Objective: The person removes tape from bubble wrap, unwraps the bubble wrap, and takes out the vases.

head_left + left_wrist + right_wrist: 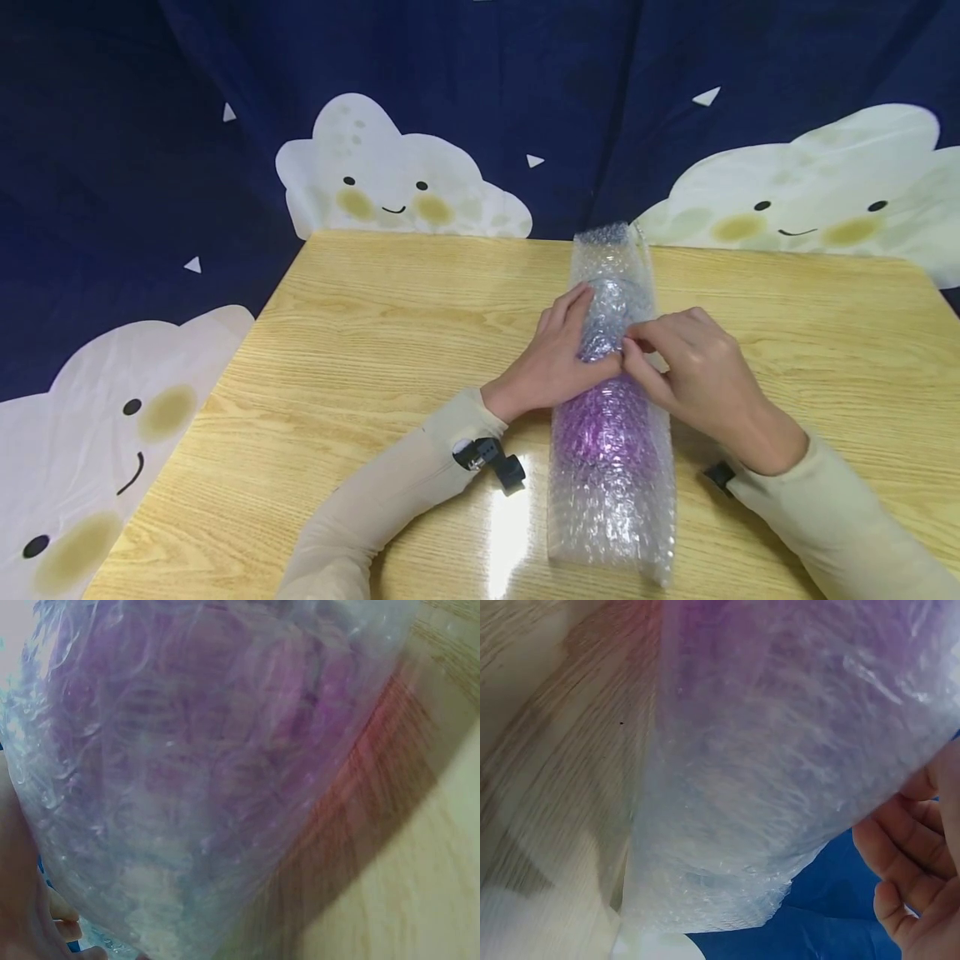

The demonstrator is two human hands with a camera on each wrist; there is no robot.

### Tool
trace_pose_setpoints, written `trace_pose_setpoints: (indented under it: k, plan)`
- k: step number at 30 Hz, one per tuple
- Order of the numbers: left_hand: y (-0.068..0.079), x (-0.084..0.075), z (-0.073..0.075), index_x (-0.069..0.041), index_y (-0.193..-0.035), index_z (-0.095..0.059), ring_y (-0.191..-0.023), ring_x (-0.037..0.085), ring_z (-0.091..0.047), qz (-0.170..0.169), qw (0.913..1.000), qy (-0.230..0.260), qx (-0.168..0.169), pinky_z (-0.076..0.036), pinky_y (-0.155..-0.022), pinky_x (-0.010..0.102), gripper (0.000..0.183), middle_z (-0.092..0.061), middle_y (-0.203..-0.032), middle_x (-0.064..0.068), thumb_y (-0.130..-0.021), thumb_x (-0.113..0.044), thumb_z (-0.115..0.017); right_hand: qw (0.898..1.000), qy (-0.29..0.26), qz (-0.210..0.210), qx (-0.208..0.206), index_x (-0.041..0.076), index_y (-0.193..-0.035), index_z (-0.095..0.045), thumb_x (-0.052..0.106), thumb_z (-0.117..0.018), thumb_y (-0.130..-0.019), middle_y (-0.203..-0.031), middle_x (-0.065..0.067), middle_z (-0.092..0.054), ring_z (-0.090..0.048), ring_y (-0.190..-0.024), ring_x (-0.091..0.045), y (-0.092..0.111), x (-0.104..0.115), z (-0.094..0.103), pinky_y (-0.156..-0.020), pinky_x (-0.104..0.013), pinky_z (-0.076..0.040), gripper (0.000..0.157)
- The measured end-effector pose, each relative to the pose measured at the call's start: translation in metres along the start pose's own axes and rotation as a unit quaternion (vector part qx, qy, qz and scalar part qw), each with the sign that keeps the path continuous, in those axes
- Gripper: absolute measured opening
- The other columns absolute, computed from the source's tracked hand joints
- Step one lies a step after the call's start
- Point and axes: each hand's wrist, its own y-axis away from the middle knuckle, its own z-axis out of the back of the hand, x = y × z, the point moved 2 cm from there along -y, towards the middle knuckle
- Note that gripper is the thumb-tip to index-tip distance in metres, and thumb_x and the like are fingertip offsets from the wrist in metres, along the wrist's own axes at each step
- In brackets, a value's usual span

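Note:
A long bundle of clear bubble wrap [611,521] lies lengthwise on the table in the head view. Something purple [606,429] shows through its middle, its kind hidden by the wrap. My left hand [547,358] presses on the bundle from the left, fingers extended along its upper part and thumb across the top. From the right, my right hand [701,375] pinches the wrap between thumb and index finger, close to the left thumb tip. The wrap fills much of both wrist views, with fingers [907,840] of the right hand at its side.
The wooden table [375,333] extends to both sides of the bundle. A dark blue cloth [465,50] with smiling clouds hangs behind the table's far edge. Small black wrist cameras [491,462] sit on the sleeves.

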Motion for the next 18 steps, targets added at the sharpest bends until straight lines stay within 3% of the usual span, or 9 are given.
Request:
trace_pose_setpoints:
  k: [6,13,18]
  plan:
    - [0.0,0.0,0.001,-0.016,-0.168,-0.007,-0.162,0.025,-0.014,0.0,1.0,-0.002,-0.001,-0.031,-0.128,0.052,0.104,0.0,-0.177,-0.004,-0.092,-0.065,-0.059,1.0,-0.006,0.006,-0.002,0.001,-0.085,-0.074,0.028,-0.053,-0.099,-0.073,-0.011,-0.076,-0.071,-0.066,-0.025,0.001,0.003,0.002,-0.064,-0.04,-0.054,0.037]
    - [0.0,0.0,0.0,-0.017,-0.168,-0.006,-0.162,0.027,-0.016,0.0,1.0,-0.008,0.001,-0.034,-0.126,0.054,0.103,0.0,-0.177,-0.002,-0.093,-0.063,-0.058,0.999,-0.008,0.024,-0.035,0.003,-0.083,-0.075,0.029,-0.051,-0.101,-0.071,-0.008,-0.075,-0.069,-0.062,-0.024,0.003,0.01,0.004,-0.061,-0.039,-0.052,0.04]
    - [0.0,0.0,0.0,-0.017,-0.168,-0.006,-0.162,0.027,-0.015,-0.003,0.9999,-0.011,0.001,-0.033,-0.127,0.053,0.102,0.0,-0.177,-0.002,-0.094,-0.062,-0.059,0.999,-0.016,0.021,-0.023,0.004,-0.085,-0.076,0.033,-0.049,-0.104,-0.072,-0.007,-0.075,-0.069,-0.062,-0.022,0.008,0.012,0.008,-0.06,-0.038,-0.057,0.044]
